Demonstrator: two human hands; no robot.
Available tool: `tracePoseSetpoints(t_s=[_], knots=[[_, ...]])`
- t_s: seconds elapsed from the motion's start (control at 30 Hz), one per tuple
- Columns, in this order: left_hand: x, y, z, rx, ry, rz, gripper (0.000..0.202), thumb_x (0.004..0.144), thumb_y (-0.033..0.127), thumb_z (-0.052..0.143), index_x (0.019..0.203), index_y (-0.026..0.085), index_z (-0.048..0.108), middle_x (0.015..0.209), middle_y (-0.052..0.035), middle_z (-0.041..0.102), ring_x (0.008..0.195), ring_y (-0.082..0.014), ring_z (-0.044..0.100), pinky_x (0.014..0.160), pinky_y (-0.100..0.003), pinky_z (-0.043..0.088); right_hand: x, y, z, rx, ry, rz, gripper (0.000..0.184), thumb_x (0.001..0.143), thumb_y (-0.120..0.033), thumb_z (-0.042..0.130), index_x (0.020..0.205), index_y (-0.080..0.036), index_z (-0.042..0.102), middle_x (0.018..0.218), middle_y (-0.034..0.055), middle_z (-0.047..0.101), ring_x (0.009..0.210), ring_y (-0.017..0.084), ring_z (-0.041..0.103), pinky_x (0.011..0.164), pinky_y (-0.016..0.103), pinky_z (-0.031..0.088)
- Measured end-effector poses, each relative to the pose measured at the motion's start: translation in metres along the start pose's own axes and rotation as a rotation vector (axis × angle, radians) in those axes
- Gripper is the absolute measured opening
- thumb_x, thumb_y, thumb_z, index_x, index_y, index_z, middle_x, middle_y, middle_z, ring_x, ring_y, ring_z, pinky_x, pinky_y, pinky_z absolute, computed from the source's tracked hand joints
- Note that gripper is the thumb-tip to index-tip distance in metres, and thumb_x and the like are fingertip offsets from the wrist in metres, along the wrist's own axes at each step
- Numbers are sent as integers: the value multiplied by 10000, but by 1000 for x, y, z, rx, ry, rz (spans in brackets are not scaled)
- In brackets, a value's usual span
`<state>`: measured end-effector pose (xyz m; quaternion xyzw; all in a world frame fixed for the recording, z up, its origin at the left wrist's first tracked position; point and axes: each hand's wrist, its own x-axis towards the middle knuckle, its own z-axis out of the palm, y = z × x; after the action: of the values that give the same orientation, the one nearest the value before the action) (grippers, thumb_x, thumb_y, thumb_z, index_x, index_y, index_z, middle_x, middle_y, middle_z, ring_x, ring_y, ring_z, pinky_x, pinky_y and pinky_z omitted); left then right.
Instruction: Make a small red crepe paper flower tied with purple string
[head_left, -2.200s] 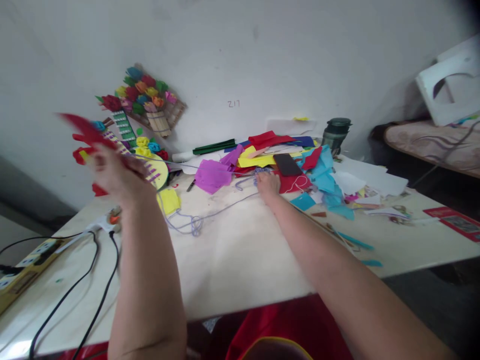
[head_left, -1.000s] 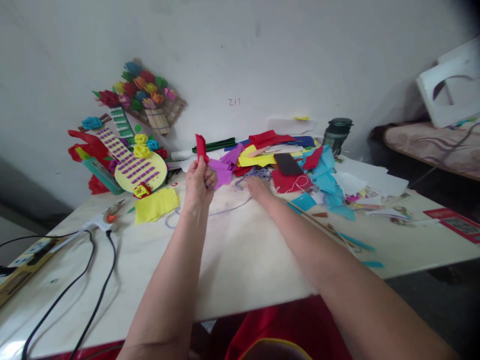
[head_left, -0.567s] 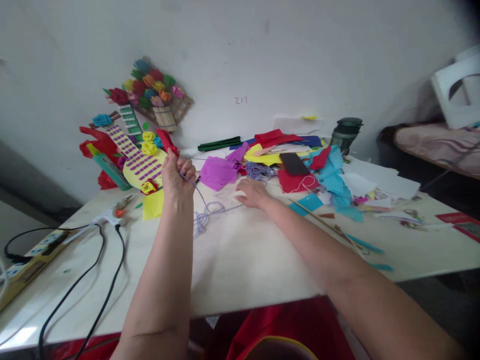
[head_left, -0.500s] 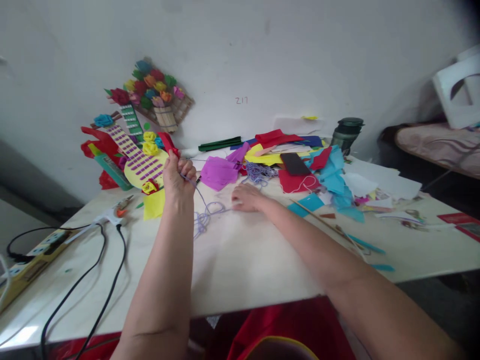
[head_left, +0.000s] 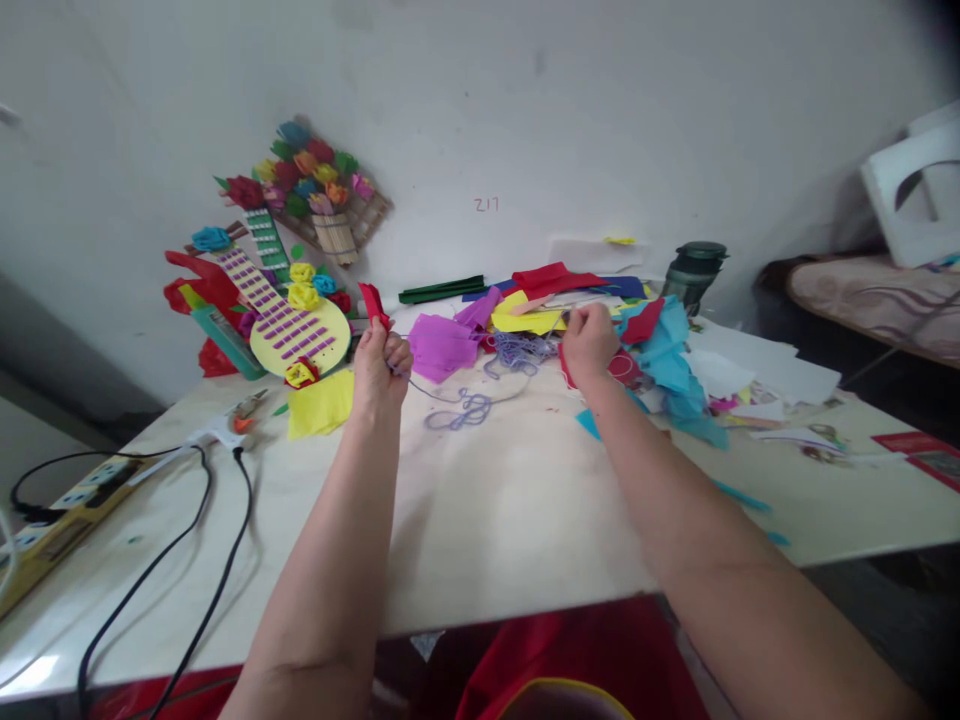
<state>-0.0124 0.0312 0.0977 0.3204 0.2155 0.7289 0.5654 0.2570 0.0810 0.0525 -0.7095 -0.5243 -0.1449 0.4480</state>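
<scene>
In the head view, my left hand (head_left: 382, 362) is closed around a piece of folded red paper (head_left: 373, 302) that sticks up above the fist. Lilac yarn (head_left: 463, 410) runs from this hand to loose loops on the table, and a larger lilac tangle (head_left: 517, 350) lies behind them. My right hand (head_left: 590, 340) is curled over the red sheet (head_left: 570, 370), beside the tangle. Its fingers are turned away, so what they hold cannot be made out. The dark phone there is mostly covered by the hand.
Purple paper (head_left: 439, 345), blue crepe paper (head_left: 675, 370) and other scraps lie along the back. On the left stand a yellow paper guitar (head_left: 300, 340), a glue bottle (head_left: 225, 335), a glue gun (head_left: 225, 430) with cables and a power strip (head_left: 82, 510). A dark bottle (head_left: 694, 275) stands back right.
My right hand has moved right and away from me, from the yarn loops to the red sheet. My left hand has shifted slightly right and lower with the red paper. The yarn loops lie farther right.
</scene>
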Motion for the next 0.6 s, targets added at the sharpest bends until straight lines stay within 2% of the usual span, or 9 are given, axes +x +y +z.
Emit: tracePoseSetpoints(t_s=[0.07,0.17,0.2,0.27,0.33,0.4,0.43,0.5,0.6], knots=[[-1,-7,-1,8,2,-15,211,816,329,570,710,165,490,410,105,194,304,-17,218,302,-134,147,-12,-8,5,46,-182,-107,301,888,-289,343,945,-127,591,929,130,636,836,213,568,676,279,372],[-1,-14,-5,18,-3,-23,220,798,338,591,712,162,491,410,105,207,305,-17,226,303,-133,147,-41,-36,15,198,-682,-399,234,838,-327,466,925,-179,625,915,53,670,819,164,591,680,236,391],[-1,-15,-7,20,-8,-22,226,792,342,599,710,161,489,411,105,211,307,-16,226,304,-133,147,-51,-46,17,252,-830,-492,261,798,-358,532,984,-196,618,959,34,671,830,152,597,679,221,397],[0,-16,-12,26,-12,-21,237,782,347,610,710,161,483,413,106,213,310,-14,223,307,-131,146,-68,-64,19,242,-982,-663,403,695,-403,642,1059,-234,605,1031,23,661,859,164,602,664,221,402],[1,-17,-18,32,-7,-18,232,784,341,609,715,162,479,415,107,208,311,-14,217,310,-131,141,-74,-75,18,134,-1024,-792,232,737,-316,592,944,-236,659,986,37,674,877,182,607,651,233,398],[2,-19,-24,38,-1,-7,221,786,326,608,719,165,473,421,106,208,313,-14,220,309,-134,132,-68,-73,16,-2,-1049,-772,176,749,-217,552,866,-230,684,913,52,690,849,189,622,623,239,397],[2,-21,-26,41,-5,-5,218,784,317,612,719,167,469,425,105,211,314,-14,224,308,-134,126,-61,-68,16,-81,-1024,-738,188,740,-189,557,869,-222,689,919,71,690,844,200,628,625,247,403],[1,-28,-30,47,-28,-14,218,774,302,626,721,168,462,434,104,217,318,-11,228,308,-131,118,-44,-52,15,-272,-903,-575,237,731,-136,553,921,-177,689,938,129,685,858,226,635,664,273,423],[-3,-40,-33,58,-74,-66,214,767,302,632,740,168,468,437,105,228,323,-7,238,312,-120,125,-22,-26,15,-403,-737,-362,289,756,-142,543,1017,-117,665,974,204,665,922,254,627,739,315,439]])
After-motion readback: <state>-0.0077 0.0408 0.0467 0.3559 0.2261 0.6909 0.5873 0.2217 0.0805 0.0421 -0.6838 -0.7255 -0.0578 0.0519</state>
